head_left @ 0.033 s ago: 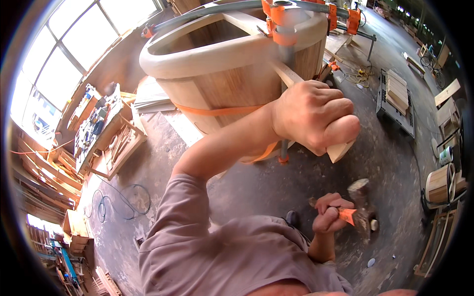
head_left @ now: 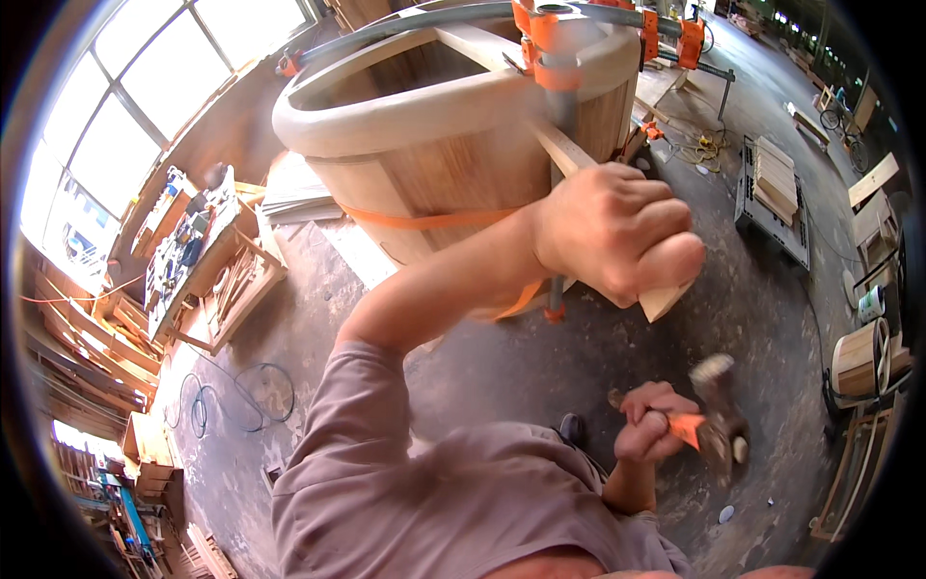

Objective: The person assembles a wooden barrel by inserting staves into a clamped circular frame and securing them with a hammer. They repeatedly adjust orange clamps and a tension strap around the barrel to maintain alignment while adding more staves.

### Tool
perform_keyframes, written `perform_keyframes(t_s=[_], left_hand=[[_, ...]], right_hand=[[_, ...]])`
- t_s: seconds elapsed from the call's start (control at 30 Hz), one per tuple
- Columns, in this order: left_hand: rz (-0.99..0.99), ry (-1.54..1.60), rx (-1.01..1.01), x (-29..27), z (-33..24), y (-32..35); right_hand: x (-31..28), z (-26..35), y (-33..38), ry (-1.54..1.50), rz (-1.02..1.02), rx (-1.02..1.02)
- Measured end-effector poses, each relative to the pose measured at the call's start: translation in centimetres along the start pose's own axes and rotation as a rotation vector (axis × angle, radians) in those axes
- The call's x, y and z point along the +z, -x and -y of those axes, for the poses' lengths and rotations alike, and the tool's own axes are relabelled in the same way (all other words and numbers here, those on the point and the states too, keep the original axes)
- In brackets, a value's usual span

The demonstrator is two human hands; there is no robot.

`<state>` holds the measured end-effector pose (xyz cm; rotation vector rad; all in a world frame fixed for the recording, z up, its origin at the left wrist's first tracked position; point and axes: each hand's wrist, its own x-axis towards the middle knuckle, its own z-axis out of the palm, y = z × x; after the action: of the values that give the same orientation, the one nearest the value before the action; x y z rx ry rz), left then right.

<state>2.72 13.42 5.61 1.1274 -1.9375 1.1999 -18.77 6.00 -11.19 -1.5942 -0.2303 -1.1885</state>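
My left hand (head_left: 622, 232) is closed round a pale wooden strip (head_left: 564, 150), whose pointed end (head_left: 666, 302) sticks out below the fist. The strip's far end reaches to the side of a large wooden tub (head_left: 463, 169) with a thick rounded rim. Lower down, my right hand (head_left: 648, 422) grips a hammer (head_left: 719, 425) by its handle, with orange showing beside the fingers. The hammer's head is dark, with a pale end, and is blurred. An orange strap (head_left: 429, 220) runs round the tub, and a grey pipe clamp with orange jaws (head_left: 548, 48) stands against the rim.
At left a workbench (head_left: 217, 256) carries tools, with a coiled hose (head_left: 217, 396) on the floor nearby. Stacked boards (head_left: 775, 179) lie on a dark platform at right. A wooden bucket (head_left: 858, 362) stands by the right edge. My shoe (head_left: 572, 427) shows below the tub.
The hammer and my right hand have shifted slightly to the right. My left hand keeps its grip on the wooden strip, nearly still.
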Motion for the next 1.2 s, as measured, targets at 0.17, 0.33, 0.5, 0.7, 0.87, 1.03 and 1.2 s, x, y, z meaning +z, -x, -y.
perform_keyframes(t_s=[0.17,0.33,0.5,0.7,0.87,1.03,1.2], left_hand=[[-0.002,-0.021,0.005,0.0,0.2,0.0],[-0.050,-0.019,0.006,0.4,-0.1,0.6],[-0.054,-0.018,0.007,0.3,0.4,0.9],[-0.040,-0.015,0.034,-1.2,-0.1,1.2],[-0.053,-0.002,0.036,-1.8,-0.2,1.7],[-0.033,0.062,0.033,-3.2,-0.3,1.8],[-0.046,0.114,0.036,-4.4,-0.2,2.3]], right_hand=[[1.4,-1.3,-0.6,0.020,-0.042,-0.056],[1.6,0.0,-0.4,-0.028,-0.109,0.022],[1.8,-2.0,0.7,0.238,-0.001,0.056],[2.6,-1.7,0.9,0.191,0.000,-0.040],[2.9,-0.6,1.7,0.034,-0.066,-0.088],[3.8,-0.3,2.1,0.215,0.053,0.057],[4.7,-1.0,2.6,0.233,-0.001,-0.173]])
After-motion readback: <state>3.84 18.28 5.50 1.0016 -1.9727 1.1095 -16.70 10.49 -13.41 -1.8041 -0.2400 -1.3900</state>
